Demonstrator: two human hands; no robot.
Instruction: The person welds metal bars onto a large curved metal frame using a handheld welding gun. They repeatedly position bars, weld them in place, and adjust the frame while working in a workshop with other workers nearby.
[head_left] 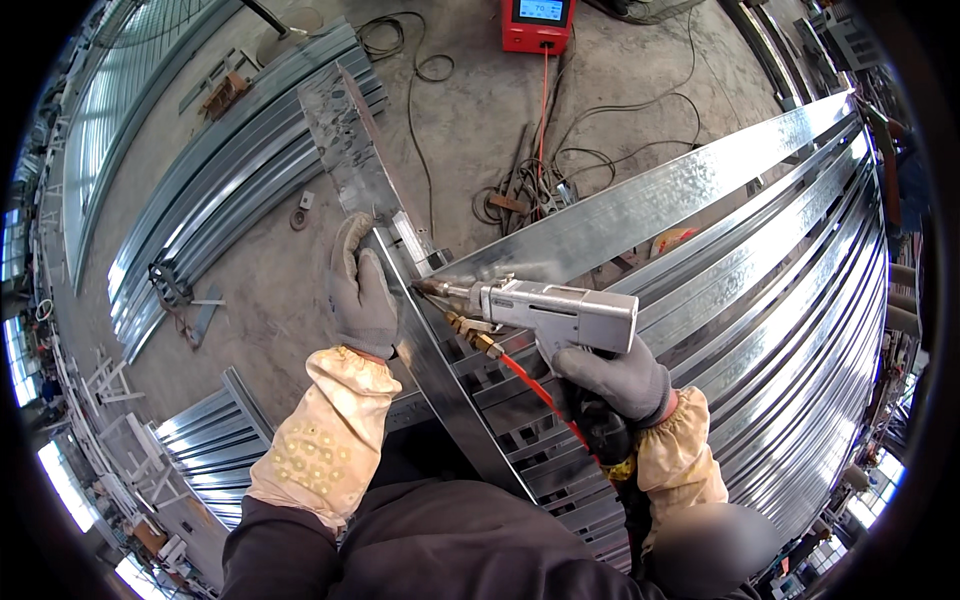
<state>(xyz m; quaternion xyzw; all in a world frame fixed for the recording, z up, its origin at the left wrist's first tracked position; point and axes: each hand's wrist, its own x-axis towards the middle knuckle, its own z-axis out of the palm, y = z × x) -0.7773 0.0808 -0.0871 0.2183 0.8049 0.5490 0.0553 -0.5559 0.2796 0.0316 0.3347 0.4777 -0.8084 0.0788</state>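
Observation:
A silver welding gun (560, 312) is gripped in my gloved right hand (615, 382), its handle hidden by the grey fingers. Its copper-coloured nozzle (432, 287) points left, at the joint where a small steel piece (412, 243) meets the long steel rail (425, 345). Brass fittings (475, 335) and a red hose (535, 382) hang under the gun. Along the rail's left side lies my gloved left hand (362, 295), fingers stretched out and thumb apart. Whether the nozzle touches the metal I cannot tell.
Many parallel galvanized slats (730, 290) fill the right side, joining the rail. Bundled steel profiles (240, 170) lie on the floor at left. A red machine with a lit screen (538, 25) stands at the back. Black cables (600, 155) trail across the concrete.

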